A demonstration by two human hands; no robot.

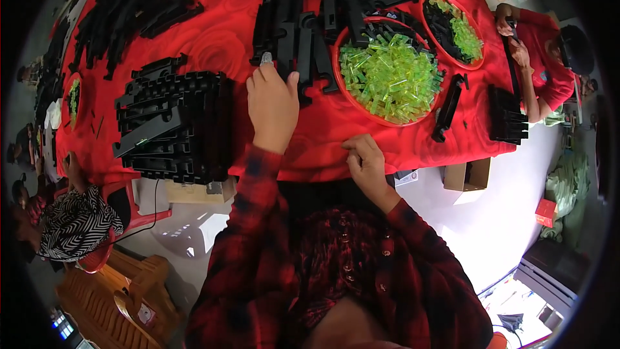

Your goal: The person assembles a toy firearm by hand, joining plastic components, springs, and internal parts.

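My left hand point(272, 103) reaches over the near end of a heap of long black plastic parts point(303, 45), its thumb apart from its fingers. A small silvery-grey thing point(266, 57) shows at its fingertips; what it is I cannot make out. Close to the table's near edge, my right hand point(367, 163) has its fingers curled inward, and whatever they may hold is hidden. Beyond it stands a round red basket point(337, 77) heaped with small translucent yellow-green plastic pieces point(391, 74). One black part point(449, 108) lies alone to the basket's right.
A stack of black parts point(174, 123) stands at left on the red tablecloth point(213, 39). Farther right, another red basket point(478, 63) holds green and black pieces. A person in red point(539, 58) works at right beside stacked black parts point(507, 116). More people sit at left.
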